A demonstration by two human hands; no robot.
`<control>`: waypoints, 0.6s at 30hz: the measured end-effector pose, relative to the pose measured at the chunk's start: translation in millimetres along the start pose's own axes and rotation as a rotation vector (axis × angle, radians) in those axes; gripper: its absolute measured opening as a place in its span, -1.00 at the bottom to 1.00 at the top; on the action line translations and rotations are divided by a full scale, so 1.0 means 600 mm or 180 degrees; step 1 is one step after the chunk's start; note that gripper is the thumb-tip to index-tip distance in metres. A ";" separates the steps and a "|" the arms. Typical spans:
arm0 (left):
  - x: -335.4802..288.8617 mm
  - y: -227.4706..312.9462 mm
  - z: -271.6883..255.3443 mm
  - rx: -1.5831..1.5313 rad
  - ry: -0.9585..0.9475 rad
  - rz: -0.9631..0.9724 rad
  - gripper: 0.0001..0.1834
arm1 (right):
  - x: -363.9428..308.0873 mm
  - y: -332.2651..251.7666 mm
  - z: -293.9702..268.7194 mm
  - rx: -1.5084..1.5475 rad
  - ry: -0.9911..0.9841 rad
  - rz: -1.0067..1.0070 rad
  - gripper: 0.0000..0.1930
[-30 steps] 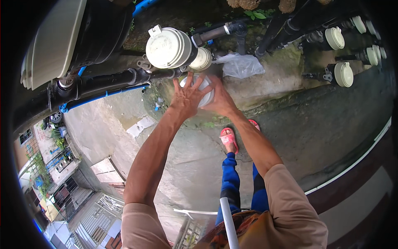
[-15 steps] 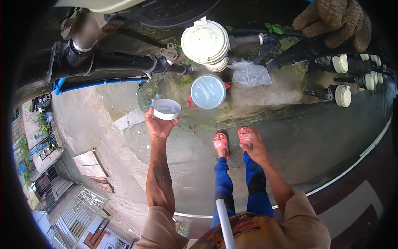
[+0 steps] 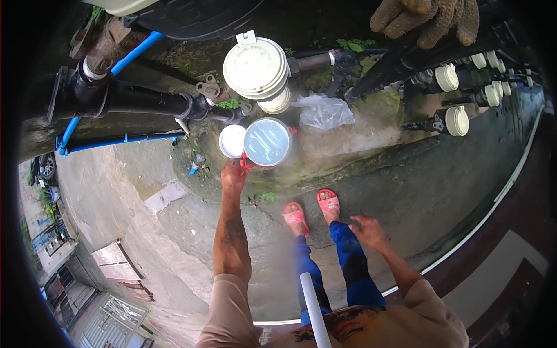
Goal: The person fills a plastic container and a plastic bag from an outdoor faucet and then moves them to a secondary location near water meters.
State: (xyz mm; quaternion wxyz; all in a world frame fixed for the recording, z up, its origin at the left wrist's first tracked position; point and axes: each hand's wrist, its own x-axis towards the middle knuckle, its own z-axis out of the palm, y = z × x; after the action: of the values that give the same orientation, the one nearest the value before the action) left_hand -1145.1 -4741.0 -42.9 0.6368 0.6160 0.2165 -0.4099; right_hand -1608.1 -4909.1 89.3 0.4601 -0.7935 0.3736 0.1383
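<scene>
Tub: I see the round tub (image 3: 268, 165) on the damp ledge, its wide mouth up and uncovered, just in front of the pipework.
Tub contents: something pale blue-grey and glossy with whitish streaks; from my feed I cannot tell liquid from clear plastic or reflection.
Red pieces: one red piece (image 3: 248, 160) shows at the tub's lower left, another at its right side.
Lid: a shallow, round white lid (image 3: 232, 141) is right beside the tub on its left; its visible face is plain white.
Left hand: I have the left hand (image 3: 234, 175) at the lid's lower edge, close to the red piece; I cannot tell whether its fingers grasp either.
Right hand: the right hand (image 3: 369, 231) is released, fingers spread, raised near the right knee, well apart from the tub.
Nearest capped housing: a round housing (image 3: 256, 68) with a closed cream cap stands behind the tub, so its inside is hidden from me.
Bag: a crumpled translucent plastic bag (image 3: 326, 111) lies on the ledge, right of the tub; its contents are unclear.
Farther out: a black pipe (image 3: 145, 100) runs left, and more cream-capped housings (image 3: 457, 120) line the right.
</scene>
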 end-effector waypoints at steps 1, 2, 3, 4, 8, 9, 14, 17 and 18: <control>0.000 -0.021 0.015 -0.0043 -0.0064 -0.0052 -0.63 | 0.054 -0.045 -0.049 -0.0363 0.0627 -0.0618 -0.68; -0.004 -0.040 0.053 0.0095 -0.0243 -0.0341 -0.60 | 0.130 -0.057 -0.085 0.0016 0.1110 -0.0121 -0.73; -0.020 -0.039 0.057 0.0283 -0.0322 -0.0577 -0.57 | 0.192 -0.100 -0.125 -0.0196 0.1272 -0.0357 -0.71; -0.036 -0.039 0.066 0.0284 -0.0338 -0.0575 -0.57 | 0.246 -0.132 -0.161 -0.0257 0.1289 -0.0580 -0.61; -0.140 -0.085 0.059 0.1243 0.0146 0.0022 -0.26 | 0.404 -0.266 -0.208 -0.0440 0.1089 -0.0540 -0.64; -0.172 -0.116 0.060 0.1479 -0.0048 -0.0151 -0.30 | 0.434 -0.260 -0.213 -0.0432 0.1122 -0.0526 -0.64; -0.294 -0.210 0.032 0.2691 -0.1129 0.0382 -0.71 | 0.438 -0.264 -0.198 0.1673 0.1580 0.0658 -0.79; -0.312 -0.165 0.195 0.2563 -0.0992 0.1084 -0.66 | 0.401 -0.129 -0.174 0.2208 0.2124 0.0173 -0.82; -0.322 -0.125 0.246 0.2551 -0.0923 0.1123 -0.65 | 0.373 -0.139 -0.163 0.2226 0.2109 0.0194 -0.82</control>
State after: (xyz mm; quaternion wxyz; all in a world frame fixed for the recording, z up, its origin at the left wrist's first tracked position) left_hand -1348.5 -4826.6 84.1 0.4322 0.7774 -0.1585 -0.4287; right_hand -1407.4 -5070.2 68.1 0.5512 -0.5812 0.5473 -0.2424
